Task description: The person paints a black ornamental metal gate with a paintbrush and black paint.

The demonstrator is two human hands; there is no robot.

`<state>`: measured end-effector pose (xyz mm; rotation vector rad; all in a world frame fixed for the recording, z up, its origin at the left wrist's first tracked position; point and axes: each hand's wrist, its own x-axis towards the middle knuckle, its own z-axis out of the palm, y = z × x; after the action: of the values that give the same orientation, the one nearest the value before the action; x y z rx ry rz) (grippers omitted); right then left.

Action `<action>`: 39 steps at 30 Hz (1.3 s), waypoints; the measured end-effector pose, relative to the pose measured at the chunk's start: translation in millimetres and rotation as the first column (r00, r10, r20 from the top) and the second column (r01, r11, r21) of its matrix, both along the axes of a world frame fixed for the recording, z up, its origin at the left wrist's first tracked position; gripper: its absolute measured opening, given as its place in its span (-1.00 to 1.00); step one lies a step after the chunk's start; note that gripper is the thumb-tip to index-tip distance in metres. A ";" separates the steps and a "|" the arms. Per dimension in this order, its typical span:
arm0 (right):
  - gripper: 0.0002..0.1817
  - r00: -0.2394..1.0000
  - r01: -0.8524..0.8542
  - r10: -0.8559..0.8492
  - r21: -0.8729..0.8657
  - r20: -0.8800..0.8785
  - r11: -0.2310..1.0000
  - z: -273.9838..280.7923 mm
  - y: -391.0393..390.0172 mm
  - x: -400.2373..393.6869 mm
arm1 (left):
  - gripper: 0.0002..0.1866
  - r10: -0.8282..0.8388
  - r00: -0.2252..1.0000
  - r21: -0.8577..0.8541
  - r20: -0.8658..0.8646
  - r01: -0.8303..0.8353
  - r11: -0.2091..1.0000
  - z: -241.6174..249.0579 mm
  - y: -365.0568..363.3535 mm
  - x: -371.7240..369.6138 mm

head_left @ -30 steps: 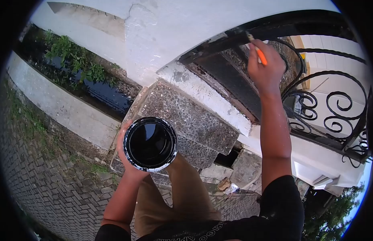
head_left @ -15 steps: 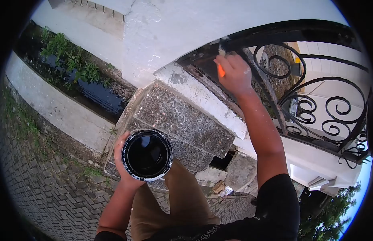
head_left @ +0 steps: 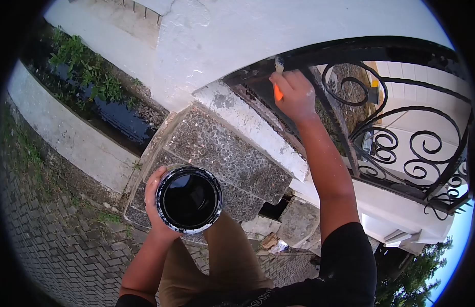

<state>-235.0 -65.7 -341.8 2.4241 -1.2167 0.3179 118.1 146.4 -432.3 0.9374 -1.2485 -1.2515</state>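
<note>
My left hand [head_left: 154, 199] is wrapped round the side of an open paint can [head_left: 220, 197], held upright in front of my legs. Glossy black paint [head_left: 191, 197] lies inside it, and the rim is streaked with white and black. Up at the gate, my right hand [head_left: 294, 94] grips the orange handle of a paintbrush [head_left: 279, 65]. The bristles meet the black frame bar [head_left: 319, 56] of the metal gate, close to the white wall [head_left: 222, 41]. My fingers cover part of the handle.
Curled black ironwork [head_left: 431, 143] fills the gate on the right. Below it is a pebbled stone step [head_left: 222, 148] with a dark gap [head_left: 274, 209] at one end. At left, a water-filled ditch [head_left: 119, 120] with green plants [head_left: 89, 71] runs beside a concrete kerb [head_left: 68, 128] and brick paving [head_left: 58, 230].
The brush and my right hand have shifted slightly left along the frame bar. My view has tilted a little, and the can stays in my left hand.
</note>
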 end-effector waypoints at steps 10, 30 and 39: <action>-0.80 0.999 0.046 -0.051 -0.362 -0.004 0.931 90.2 9.7 0.7 | 0.36 -0.015 1.000 -0.070 -0.003 0.014 0.997 5.3 1.6 -10.6; -0.88 0.964 0.060 -0.065 0.028 0.258 0.998 44.4 2.1 0.6 | 0.26 0.070 0.993 -0.083 0.093 -0.063 0.995 8.4 10.7 -16.7; -0.89 0.958 0.161 -0.137 -0.076 0.251 0.984 67.4 -10.9 -3.5 | 0.26 0.116 0.993 -0.122 0.020 -0.113 0.986 9.5 7.5 -24.3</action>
<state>-238.5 -76.6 -274.4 2.2454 -1.4449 0.6303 93.8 154.0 -422.8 0.9275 -1.2586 -1.0652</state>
